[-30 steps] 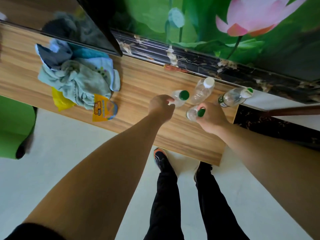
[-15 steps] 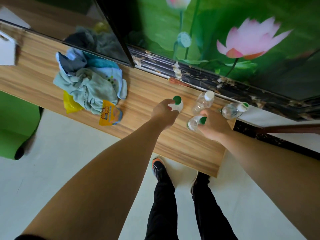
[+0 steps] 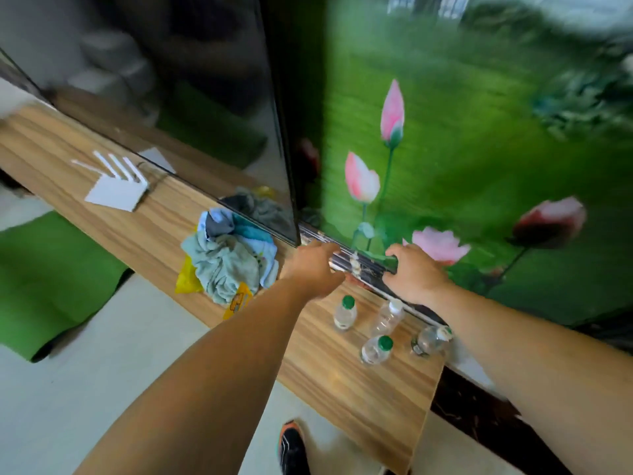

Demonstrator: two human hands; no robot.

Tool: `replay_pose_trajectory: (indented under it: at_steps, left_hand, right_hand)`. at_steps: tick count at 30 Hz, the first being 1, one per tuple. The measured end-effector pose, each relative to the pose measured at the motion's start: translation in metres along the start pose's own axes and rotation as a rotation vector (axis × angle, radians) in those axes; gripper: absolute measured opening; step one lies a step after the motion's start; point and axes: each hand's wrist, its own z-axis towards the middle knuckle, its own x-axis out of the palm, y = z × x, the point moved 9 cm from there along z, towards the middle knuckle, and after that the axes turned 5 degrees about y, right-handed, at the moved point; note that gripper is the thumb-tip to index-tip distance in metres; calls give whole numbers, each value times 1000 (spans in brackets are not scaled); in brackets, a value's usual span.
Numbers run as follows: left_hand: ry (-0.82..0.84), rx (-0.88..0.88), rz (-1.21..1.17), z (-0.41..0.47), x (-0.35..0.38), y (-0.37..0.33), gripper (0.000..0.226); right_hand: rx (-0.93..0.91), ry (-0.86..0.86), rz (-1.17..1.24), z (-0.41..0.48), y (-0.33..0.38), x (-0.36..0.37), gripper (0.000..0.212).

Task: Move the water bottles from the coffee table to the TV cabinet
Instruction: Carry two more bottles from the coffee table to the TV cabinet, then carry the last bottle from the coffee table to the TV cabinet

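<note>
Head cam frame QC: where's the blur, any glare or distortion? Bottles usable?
Head view: motion blur smears the lotus mural, worst upper right. Head view: the TV screen mirrors the room and the cloth pile, no blown-out glare. Head view: wide-angle stretch sets the cabinet top on a diagonal. Head view: the four bottles are fairly sharp, caps distinct.

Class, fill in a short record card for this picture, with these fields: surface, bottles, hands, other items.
Surface: wooden TV cabinet
Bottles: four standing at the cabinet's right end: far green-capped bottle, white-capped bottle, near green-capped bottle, rightmost bottle
Hands: left hand and right hand hold nothing, fingers relaxed, beyond the bottles
Other items: cloth heap, white router, TV
</note>
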Motion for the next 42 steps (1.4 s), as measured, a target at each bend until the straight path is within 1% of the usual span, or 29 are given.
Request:
replay_pose_trajectory:
  at_steps: [2,6,9,11,15,17,19,20,22,24,28,31,35,38,42]
  left_hand:
    - [-67,-47,-24,-16,-29,2,54]
    - [-205,-170,-159,-69,-68,8,51]
    - [-303,-262,-190,-123,-78,13,50]
    - [-367,-321,-225,-163,-76,14,48]
    - [-477,-456,-279,-253,-68,18,49]
    - [-532,-541,-286,-311,-65,30,49]
    - [-611,-637,-310,-379,-58,49,48]
    - [-649,-691,-326,-415,-52,58,47]
    - [-709,-802,-356,-486,-35,74,46]
    - [-762,-900,-376,-556,-15,83,46]
    - [-865,-1054,-395,-691,36,84,46]
    - [-900,-1171,-388,-779,81,73,44]
    - [-1008,-1354,-390,-900,139,46,41]
    - [-1061,-1467,-405,-976,172,25,42]
    - [-1138,-1546,-398,-1041,193,-1,39]
  right_hand:
    - [-69,-4,-35,-6,24,-20,48]
    - [-235,12,-127,-29,73,-37,52]
    - [-389,12,-164,-57,106,-38,43]
    - [-483,9,-175,-81,127,-32,39]
    - [-643,46,-204,-136,175,-5,45]
    - [-728,77,-204,-171,208,13,47]
    - [-832,113,-214,-214,243,37,42]
    - [-892,132,-234,-238,259,52,40]
    - [-998,182,-291,-289,284,82,45]
    - [-1073,229,-346,-340,303,110,52]
    - [-1208,290,-405,-452,327,164,52]
    - [-1307,381,-413,-543,329,207,51]
    - [-1490,484,-404,-674,332,254,51]
    - [-1618,517,-420,-754,330,274,51]
    - [-1733,513,-493,-819,330,291,50]
